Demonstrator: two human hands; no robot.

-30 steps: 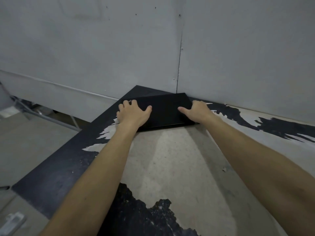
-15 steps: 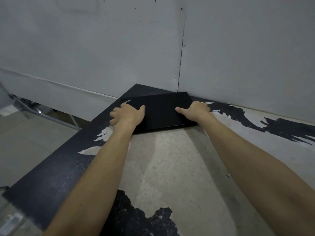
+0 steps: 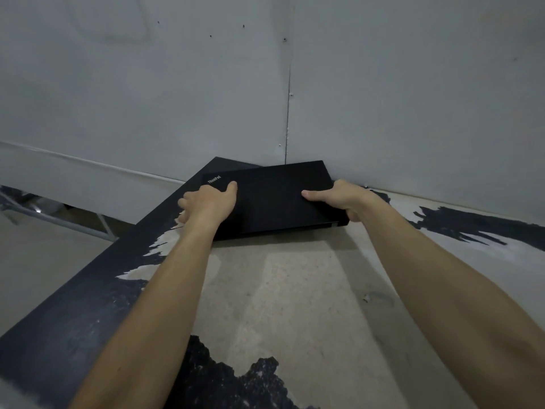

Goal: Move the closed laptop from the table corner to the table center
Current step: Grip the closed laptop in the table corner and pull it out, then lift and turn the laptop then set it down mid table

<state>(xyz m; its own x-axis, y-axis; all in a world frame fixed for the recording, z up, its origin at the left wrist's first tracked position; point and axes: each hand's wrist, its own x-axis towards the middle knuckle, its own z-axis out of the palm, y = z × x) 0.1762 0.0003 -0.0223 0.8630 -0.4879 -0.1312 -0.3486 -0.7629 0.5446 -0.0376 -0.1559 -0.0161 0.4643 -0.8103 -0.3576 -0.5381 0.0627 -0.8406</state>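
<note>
A closed black laptop (image 3: 274, 196) lies at the far corner of the worn table (image 3: 295, 290), close against the grey wall. My left hand (image 3: 211, 203) grips its left side, thumb on the lid and fingers curled under the edge. On the right side, my right hand (image 3: 342, 199) holds it the same way, thumb flat on the lid. The near edge of the laptop looks slightly raised off the tabletop. A small logo shows on the lid's far left corner.
Grey wall panels (image 3: 383, 98) close off the table's far side. The table's black left edge (image 3: 73, 305) drops to a concrete floor (image 3: 38, 261), where a metal frame (image 3: 44, 214) stands. Peeled black paint patches mark the bare tabletop.
Both hands have shifted from lying on the lid to gripping the laptop's sides. The laptop has turned a little and its near edge has come up; my head moved closer.
</note>
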